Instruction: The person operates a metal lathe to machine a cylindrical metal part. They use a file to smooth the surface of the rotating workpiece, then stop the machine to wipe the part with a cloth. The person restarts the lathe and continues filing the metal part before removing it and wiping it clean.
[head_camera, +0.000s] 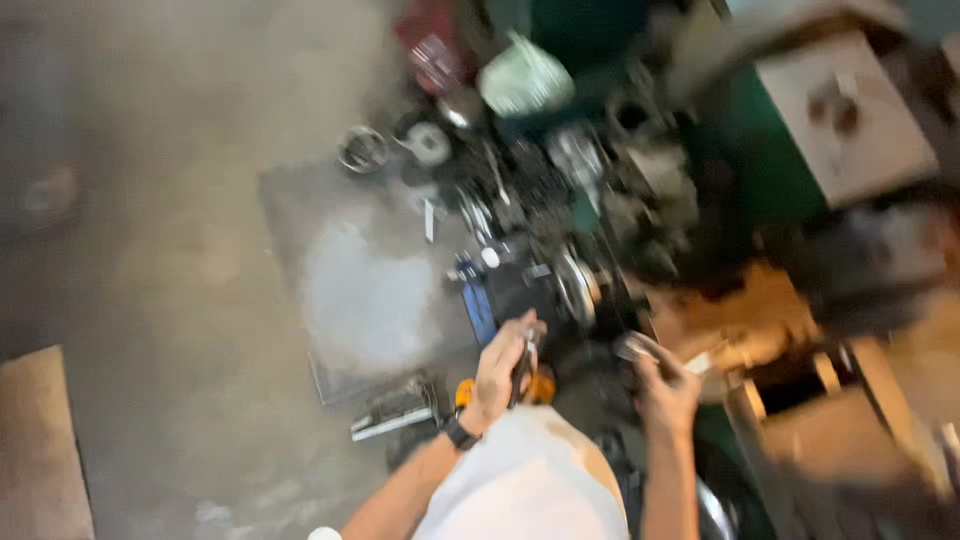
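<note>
- Left hand (500, 365) is curling closed around a slim dark tool (524, 372); a metal tip is showing above the fingers, near the thumb. Motion blur is hiding what kind of tool it is.
- A dark wristband (459, 434) is sitting on the left wrist; the forearm is running down toward the bottom edge of the view.
- Right hand (665, 385) is gripping a small shiny metal part (636, 347) at its fingertips, raised just above the knuckles. Its exact shape is too blurred to tell.
- The two hands are hovering near each other, apart, above a pale cloth-covered knee (530, 480).
- An orange-and-black object (540, 388) is lying just behind the left hand, partly hidden by it.
- A flat blue piece (479, 305) is resting just above the left hand, at the edge of a grey metal sheet (365, 290) on the concrete floor (160, 200).
- A small dark tray-like item with a pale bar (395, 410) is sitting at the lower edge of that sheet, left of the left wrist.
- A heap of dark mechanical parts, rings and discs (560, 200) is spreading above both hands.
- A round metal ring (362, 150) is lying at the far corner of the sheet.
- A green machine body (770, 150) is standing on the right, well beyond the right hand.
- A brown board (40, 450) is lying at the far left on the floor.
</note>
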